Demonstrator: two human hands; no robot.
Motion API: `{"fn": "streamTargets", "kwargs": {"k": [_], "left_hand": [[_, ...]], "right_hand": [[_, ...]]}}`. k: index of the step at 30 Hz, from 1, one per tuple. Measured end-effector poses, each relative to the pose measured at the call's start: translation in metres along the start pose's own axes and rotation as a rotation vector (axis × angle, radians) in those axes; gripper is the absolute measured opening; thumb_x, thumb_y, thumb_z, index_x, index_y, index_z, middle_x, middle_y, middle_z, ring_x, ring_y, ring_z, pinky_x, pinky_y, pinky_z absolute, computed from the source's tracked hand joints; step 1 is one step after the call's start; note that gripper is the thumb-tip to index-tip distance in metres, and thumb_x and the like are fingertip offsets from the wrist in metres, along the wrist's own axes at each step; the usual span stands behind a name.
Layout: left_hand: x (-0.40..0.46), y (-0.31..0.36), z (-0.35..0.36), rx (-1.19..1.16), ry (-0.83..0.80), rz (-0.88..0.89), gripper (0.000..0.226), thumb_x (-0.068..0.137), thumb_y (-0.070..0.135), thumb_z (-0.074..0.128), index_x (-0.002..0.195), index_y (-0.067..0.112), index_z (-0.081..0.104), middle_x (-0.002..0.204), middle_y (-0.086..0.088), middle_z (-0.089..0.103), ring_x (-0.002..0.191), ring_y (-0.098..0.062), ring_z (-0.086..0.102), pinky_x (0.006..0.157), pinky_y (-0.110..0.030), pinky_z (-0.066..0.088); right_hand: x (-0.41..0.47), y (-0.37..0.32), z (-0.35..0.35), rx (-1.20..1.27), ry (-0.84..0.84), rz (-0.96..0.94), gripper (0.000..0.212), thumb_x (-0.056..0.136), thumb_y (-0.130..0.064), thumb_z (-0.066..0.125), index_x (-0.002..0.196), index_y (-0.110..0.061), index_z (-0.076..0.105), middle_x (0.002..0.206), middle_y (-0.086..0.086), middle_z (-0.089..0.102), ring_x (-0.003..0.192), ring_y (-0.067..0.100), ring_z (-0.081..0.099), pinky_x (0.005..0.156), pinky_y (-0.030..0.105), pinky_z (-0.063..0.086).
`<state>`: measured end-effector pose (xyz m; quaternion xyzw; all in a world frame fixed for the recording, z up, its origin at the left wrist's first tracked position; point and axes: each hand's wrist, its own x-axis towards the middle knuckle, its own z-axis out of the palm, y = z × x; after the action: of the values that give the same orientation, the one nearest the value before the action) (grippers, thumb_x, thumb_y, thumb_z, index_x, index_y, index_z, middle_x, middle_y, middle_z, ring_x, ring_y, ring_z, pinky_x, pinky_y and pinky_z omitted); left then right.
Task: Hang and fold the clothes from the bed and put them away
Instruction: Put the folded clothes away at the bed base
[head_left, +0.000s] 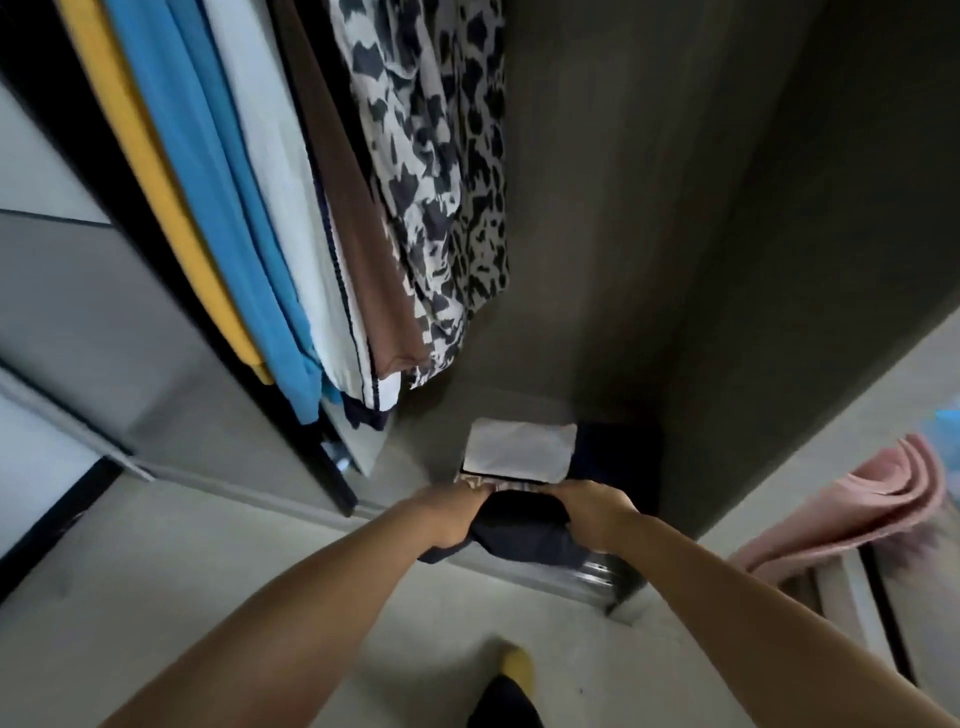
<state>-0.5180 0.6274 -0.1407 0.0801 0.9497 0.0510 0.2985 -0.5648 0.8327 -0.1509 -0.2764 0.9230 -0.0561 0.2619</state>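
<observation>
Both arms reached down into the open wardrobe (727, 260), and between them sat a folded dark navy garment (519, 525) at the front edge of the wardrobe floor. The left hand (457, 512) gripped the garment's left side with its fingers curled over the fabric, and the right hand (592, 512) gripped the right side the same way. The piece looked to be in the act of being set down or pushed in, with its near edge overhanging the sill.

Just behind it, deeper in, lay a small stack: a folded white cloth (519, 449) on top, with a thin patterned edge showing under it, and another dark folded item (618, 457) beside it on the right. So some folded pieces appeared to be put away already.

Above, several garments hung side by side: a yellow one (150, 182), a blue one (218, 208), a pale white one (280, 208), a brown one (343, 208) and a black-and-white patterned one (447, 182). The hanging part seemed well advanced, though which of these came from the bed could not be told.

The bed itself was out of view, so how much remained there could not be judged. A rolled pink mat (857, 514) lay on the right, outside the wardrobe, and a foot in a yellow slipper (517, 667) stood on the floor below.
</observation>
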Motion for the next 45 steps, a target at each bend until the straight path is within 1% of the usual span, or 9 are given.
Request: {"fn": "streamTargets", "kwargs": {"k": [3, 14, 19, 26, 28, 31, 35, 41, 45], "left_hand": [[0.051, -0.016, -0.012, 0.029, 0.013, 0.037, 0.054, 0.097, 0.013, 0.045, 0.147, 0.019, 0.026, 0.13, -0.018, 0.052, 0.113, -0.037, 0.055, 0.079, -0.037, 0.044], [0.252, -0.075, 0.007, 0.084, -0.071, 0.103, 0.065, 0.093, 0.015, 0.051, 0.149, 0.022, 0.019, 0.126, -0.015, 0.048, 0.106, -0.037, 0.055, 0.085, -0.05, 0.049], [0.356, -0.103, 0.01, 0.16, 0.13, 0.068, 0.073, 0.092, 0.007, 0.048, 0.152, 0.026, 0.012, 0.141, -0.01, 0.04, 0.122, -0.033, 0.047, 0.098, -0.047, 0.042], [0.461, -0.135, 0.087, 0.24, 0.442, 0.039, 0.084, 0.088, -0.002, 0.046, 0.153, 0.025, 0.0, 0.16, -0.009, 0.008, 0.146, -0.034, 0.008, 0.114, -0.055, 0.017], [0.478, -0.141, 0.127, 0.222, 0.393, 0.034, 0.09, 0.087, -0.002, 0.047, 0.152, 0.028, -0.007, 0.161, -0.009, -0.002, 0.146, -0.035, 0.0, 0.115, -0.056, 0.014], [0.496, -0.152, 0.199, 0.234, 0.182, 0.057, 0.11, 0.085, 0.003, 0.056, 0.14, 0.035, -0.033, 0.158, -0.004, -0.022, 0.145, -0.035, -0.015, 0.113, -0.061, 0.009], [0.506, -0.161, 0.258, 0.189, 0.129, 0.056, 0.123, 0.08, -0.007, 0.052, 0.12, 0.046, -0.051, 0.147, 0.004, -0.043, 0.135, -0.028, -0.037, 0.111, -0.063, -0.001], [0.512, -0.155, 0.236, 0.182, -0.073, 0.045, 0.116, 0.083, 0.009, 0.058, 0.133, 0.043, -0.04, 0.152, 0.003, -0.037, 0.141, -0.03, -0.029, 0.109, -0.067, 0.001], [0.495, -0.144, 0.18, 0.227, -0.165, 0.079, 0.084, 0.093, 0.044, 0.049, 0.151, 0.033, -0.011, 0.161, -0.003, -0.011, 0.147, -0.03, -0.007, 0.113, -0.063, 0.002]], "right_hand": [[0.046, 0.021, -0.007, 0.069, -0.053, 0.049, 0.053, 0.084, -0.018, 0.057, 0.133, -0.038, 0.049, 0.122, -0.002, 0.061, 0.11, 0.025, 0.059, 0.087, 0.035, 0.051], [0.222, 0.115, 0.03, 0.13, -0.113, 0.086, 0.048, 0.092, -0.012, 0.048, 0.138, -0.028, 0.046, 0.134, 0.009, 0.053, 0.118, 0.032, 0.054, 0.094, 0.038, 0.047], [0.307, 0.161, 0.037, 0.048, 0.046, 0.159, 0.057, 0.092, -0.015, 0.053, 0.145, -0.03, 0.035, 0.14, 0.007, 0.049, 0.121, 0.032, 0.052, 0.091, 0.04, 0.049], [0.382, 0.187, 0.126, -0.052, 0.393, 0.312, 0.071, 0.089, -0.008, 0.051, 0.151, -0.027, 0.023, 0.156, 0.003, 0.024, 0.144, 0.031, 0.017, 0.101, 0.045, 0.039], [0.393, 0.189, 0.163, -0.025, 0.345, 0.338, 0.073, 0.089, -0.012, 0.051, 0.152, -0.028, 0.018, 0.159, 0.005, 0.015, 0.146, 0.033, 0.007, 0.108, 0.051, 0.028], [0.406, 0.188, 0.234, 0.1, 0.08, 0.403, 0.082, 0.091, -0.013, 0.048, 0.151, -0.038, -0.001, 0.16, 0.004, -0.016, 0.145, 0.038, -0.017, 0.112, 0.064, 0.006], [0.411, 0.195, 0.286, 0.195, -0.021, 0.366, 0.092, 0.089, -0.035, 0.054, 0.146, -0.045, -0.017, 0.152, 0.0, -0.037, 0.139, 0.036, -0.032, 0.106, 0.071, -0.002], [0.421, 0.207, 0.268, 0.207, -0.215, 0.324, 0.102, 0.082, -0.062, 0.057, 0.145, -0.043, -0.021, 0.148, 0.001, -0.044, 0.136, 0.037, -0.037, 0.107, 0.07, -0.003], [0.41, 0.202, 0.229, 0.217, -0.22, 0.338, 0.079, 0.092, -0.058, 0.046, 0.152, -0.036, 0.0, 0.16, 0.004, -0.019, 0.145, 0.036, -0.016, 0.113, 0.063, 0.005]]}}
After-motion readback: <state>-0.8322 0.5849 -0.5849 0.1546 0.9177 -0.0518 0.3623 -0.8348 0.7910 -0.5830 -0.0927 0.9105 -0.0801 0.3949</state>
